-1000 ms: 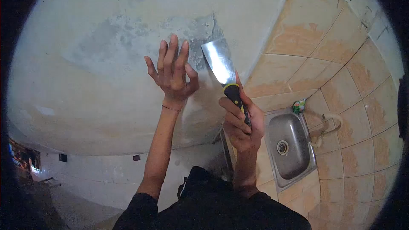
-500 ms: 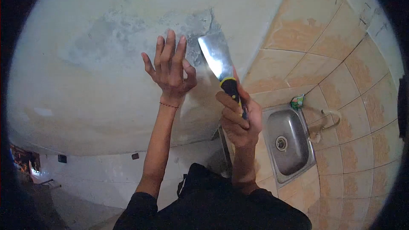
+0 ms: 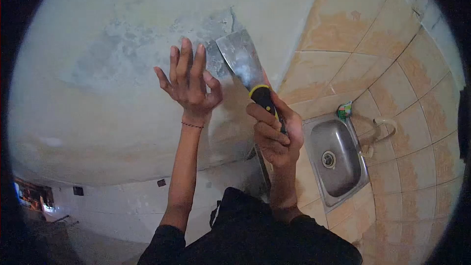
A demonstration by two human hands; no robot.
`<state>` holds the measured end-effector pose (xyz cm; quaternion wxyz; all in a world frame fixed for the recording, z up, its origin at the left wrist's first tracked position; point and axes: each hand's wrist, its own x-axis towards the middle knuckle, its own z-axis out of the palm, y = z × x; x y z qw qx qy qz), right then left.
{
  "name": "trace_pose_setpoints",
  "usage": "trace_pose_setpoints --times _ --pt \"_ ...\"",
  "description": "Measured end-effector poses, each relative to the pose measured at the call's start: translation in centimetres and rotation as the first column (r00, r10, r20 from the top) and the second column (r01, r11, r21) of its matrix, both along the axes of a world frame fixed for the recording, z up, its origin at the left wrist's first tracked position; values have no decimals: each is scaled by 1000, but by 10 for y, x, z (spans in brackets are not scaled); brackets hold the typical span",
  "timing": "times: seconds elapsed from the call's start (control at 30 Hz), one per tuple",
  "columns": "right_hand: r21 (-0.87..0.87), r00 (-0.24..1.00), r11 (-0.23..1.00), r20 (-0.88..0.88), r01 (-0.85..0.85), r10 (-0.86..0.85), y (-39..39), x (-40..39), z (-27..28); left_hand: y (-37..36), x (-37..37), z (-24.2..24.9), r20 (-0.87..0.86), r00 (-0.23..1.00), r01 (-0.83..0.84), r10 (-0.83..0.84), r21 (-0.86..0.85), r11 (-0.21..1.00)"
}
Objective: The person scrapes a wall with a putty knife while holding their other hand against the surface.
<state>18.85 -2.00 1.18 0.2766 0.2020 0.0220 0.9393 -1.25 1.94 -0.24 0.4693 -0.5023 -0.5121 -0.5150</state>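
Observation:
My right hand [image 3: 275,132] is wrapped round the black and yellow handle of a putty knife [image 3: 243,59]. Its wide metal blade points up and to the left, over the lower right end of a rough grey patch [image 3: 117,51] on the pale wall [image 3: 98,132]. Left of the blade, my left hand [image 3: 190,81] is raised at the patch's lower edge with its fingers spread and nothing in it. Whether its fingertips touch the wall cannot be made out. A thin bracelet circles that wrist.
A steel sink [image 3: 336,159] is set in a tiled counter at the right, with a green packet [image 3: 344,110] at its top edge and a pale curved tap [image 3: 385,127] beside it. Orange-patterned tiles [image 3: 412,132] cover the right wall.
The putty knife blade has shifted slightly left and tilted, showing a duller face. My left hand has moved a little left, still spread. The view has shifted slightly.

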Motion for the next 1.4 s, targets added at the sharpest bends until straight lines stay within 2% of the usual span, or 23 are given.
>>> trace_pose_setpoints --times 0.17,0.37,0.77,0.87,0.97,1.17,1.27,1.4 --pt "-32 995 997 -59 -76 74 -1 4 -3 3 1 3 -7 999 33 -33 39 999" --pt "-8 999 999 22 38 -38 -8 1 7 3 3 2 -26 1000 18 -16 48 999" --pt "-4 998 1000 56 5 -5 -6 7 14 3 2 5 -20 1000 13 -13 50 999" --pt "-69 996 997 83 22 -16 -8 6 15 2 4 3 -19 1000 17 -16 49 999" --pt "-62 998 998 53 30 -27 -11 6 15 3 2 4 -27 1000 5 -4 46 999" --pt "21 992 998 114 51 -54 -11 3 17 1 3 4 -30 999 18 -17 35 999" --pt "23 998 1000 65 14 -16 -8 3 19 3 3 5 -27 1000 7 -6 38 999" --pt "-16 996 1000 86 22 -21 -12 3 17 1 3 4 -52 998 -23 25 30 999"
